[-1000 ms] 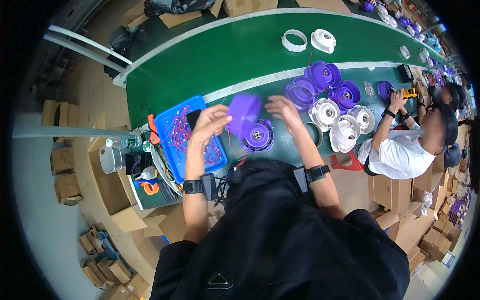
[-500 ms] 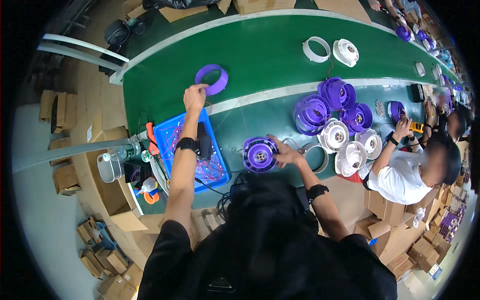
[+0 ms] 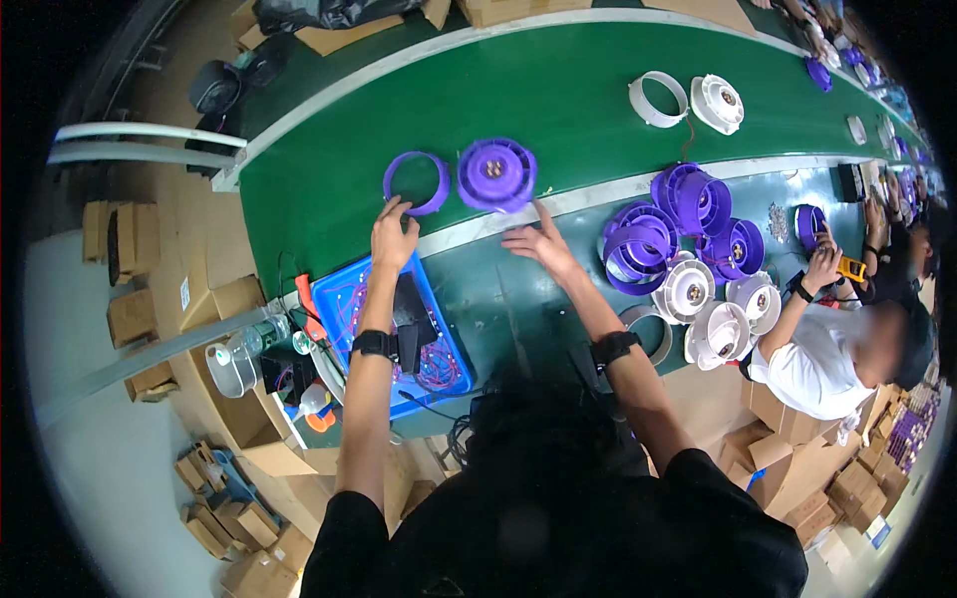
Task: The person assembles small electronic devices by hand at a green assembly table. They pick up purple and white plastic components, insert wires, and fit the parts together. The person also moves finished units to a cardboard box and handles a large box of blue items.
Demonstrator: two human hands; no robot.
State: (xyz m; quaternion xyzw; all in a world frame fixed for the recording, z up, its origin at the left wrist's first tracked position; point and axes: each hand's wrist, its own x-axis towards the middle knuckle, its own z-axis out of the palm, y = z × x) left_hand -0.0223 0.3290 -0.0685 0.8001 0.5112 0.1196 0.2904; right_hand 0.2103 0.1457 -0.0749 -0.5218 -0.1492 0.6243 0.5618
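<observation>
A thin purple ring [image 3: 388, 183] rests on the green belt at the left. My left hand [image 3: 396, 237] is just below the ring, thumb and fingers apart, fingertips close to its lower rim; whether they touch is hard to tell. To the ring's right is a round purple fan housing [image 3: 497, 177] with a metal hub, slightly blurred. My right hand [image 3: 541, 246] is empty, fingers spread, just below and right of this housing. Under my left forearm lies a blue tray [image 3: 461, 371] holding red and purple wires and a black object.
Several purple housings [image 3: 638, 244] and white housings [image 3: 720, 334] cluster on the right. A white ring [image 3: 659, 100] and white housing [image 3: 718, 105] sit farther back. At right, a co-worker in a white shirt [image 3: 812, 364] handles a purple part. Bottles and a plastic tub [image 3: 231, 371] stand left.
The purple fan housing has moved from the near bench to the belt beside the ring, and my right hand is now off it. My left hand's fingers have loosened from the ring.
</observation>
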